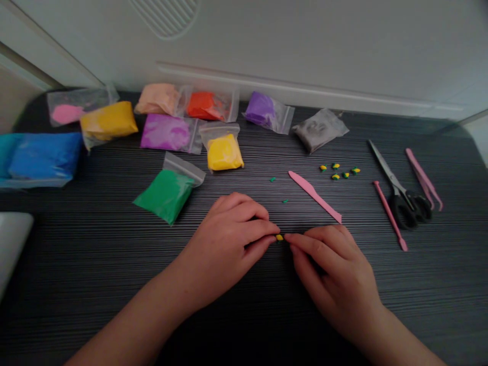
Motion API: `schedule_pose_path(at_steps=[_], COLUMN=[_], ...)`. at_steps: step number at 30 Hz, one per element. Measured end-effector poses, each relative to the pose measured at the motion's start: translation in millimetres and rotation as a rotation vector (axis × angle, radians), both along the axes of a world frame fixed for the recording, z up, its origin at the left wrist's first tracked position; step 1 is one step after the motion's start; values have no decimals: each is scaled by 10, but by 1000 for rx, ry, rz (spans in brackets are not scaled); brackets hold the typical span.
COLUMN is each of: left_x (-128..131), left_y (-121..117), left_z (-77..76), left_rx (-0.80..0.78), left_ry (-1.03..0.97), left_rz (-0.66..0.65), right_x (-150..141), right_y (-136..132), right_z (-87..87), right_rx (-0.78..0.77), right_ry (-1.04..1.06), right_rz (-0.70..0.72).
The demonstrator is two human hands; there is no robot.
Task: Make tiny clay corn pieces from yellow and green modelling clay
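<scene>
My left hand [229,239] and my right hand [331,269] rest on the dark striped table [95,264], fingertips meeting at its middle. Between the tips sits a tiny yellow clay piece [279,237], pinched from both sides. Both hands have their fingers curled and pressed together. Several small yellow-and-green clay pieces [339,171] lie beyond my right hand. Two green crumbs [273,179] lie just past my left hand's fingers. A pink plastic clay knife [314,196] lies slantwise above my right hand.
Zip bags of clay lie across the back: green [165,194], yellow [224,152], magenta [166,133], orange [208,105], purple [263,110], grey [316,131], blue [43,155]. Black scissors [400,188], pink tweezers [424,178] and a pink stick tool [389,214] lie at the right.
</scene>
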State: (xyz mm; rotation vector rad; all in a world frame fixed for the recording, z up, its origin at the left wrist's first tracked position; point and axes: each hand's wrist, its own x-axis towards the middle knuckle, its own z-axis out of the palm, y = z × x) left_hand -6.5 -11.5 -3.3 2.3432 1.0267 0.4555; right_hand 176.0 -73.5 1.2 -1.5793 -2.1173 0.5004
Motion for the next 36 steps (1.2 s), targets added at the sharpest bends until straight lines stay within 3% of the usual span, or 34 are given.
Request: schedule_pose_path(at_steps=[14,36], left_x=[16,-9], left_y=[4,29], left_z=[-22,-93], left_rx=[24,57], left_ry=[31,57], left_rz=[-25,-49], right_x=[-38,-52], right_y=[50,61], right_z=[-19,-39], right_rx=[-26,-125], right_ry=[-90,-43], right_rz=[-16,-31])
